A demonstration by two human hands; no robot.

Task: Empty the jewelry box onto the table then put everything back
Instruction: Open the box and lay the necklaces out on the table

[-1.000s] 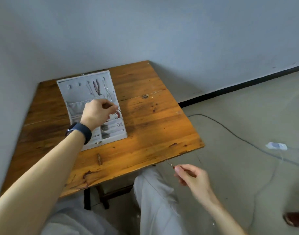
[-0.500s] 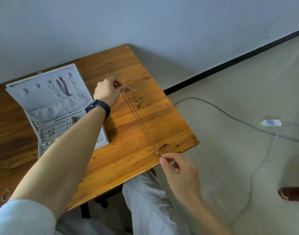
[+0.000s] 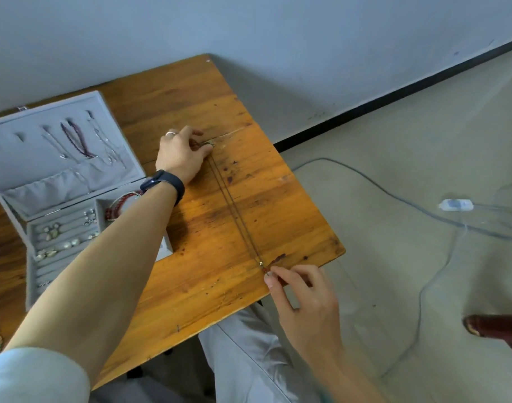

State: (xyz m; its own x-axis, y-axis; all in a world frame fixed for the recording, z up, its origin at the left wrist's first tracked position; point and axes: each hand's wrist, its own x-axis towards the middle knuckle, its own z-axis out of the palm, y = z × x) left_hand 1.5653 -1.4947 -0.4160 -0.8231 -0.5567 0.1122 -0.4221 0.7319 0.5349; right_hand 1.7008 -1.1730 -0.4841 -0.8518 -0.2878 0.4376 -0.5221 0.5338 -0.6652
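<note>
Right hand (image 3: 304,298) is nearest, thumb and forefinger pinching the near end of the necklace (image 3: 236,205); a small metal bead and a red bit sit just ahead of that pinch. The pinch is at the front edge of the table (image 3: 278,199).

From there the doubled chain runs straight away across bare wood and a little left, to the far pinch. It looks down on the wood, though I can't tell for certain.

Left hand (image 3: 182,154) grips the far end with fingers curled over it, ring (image 3: 170,133) on one finger and dark wristband (image 3: 164,181) behind.

Change: a second ago the left hand was at the box lid and the right hand hung off the table edge. Half a second ago the chain was drawn across the top. Now both hands are low, with the chain straight and off to the box's right. I read this as one more piece out, release next.

Left of the far grip, near it, the jewelry box (image 3: 13,141) is open. Hung chains (image 3: 74,141) in the lid, a red bead bracelet (image 3: 119,205) and small pieces (image 3: 51,232) are still inside, so emptying is far from done.
</note>
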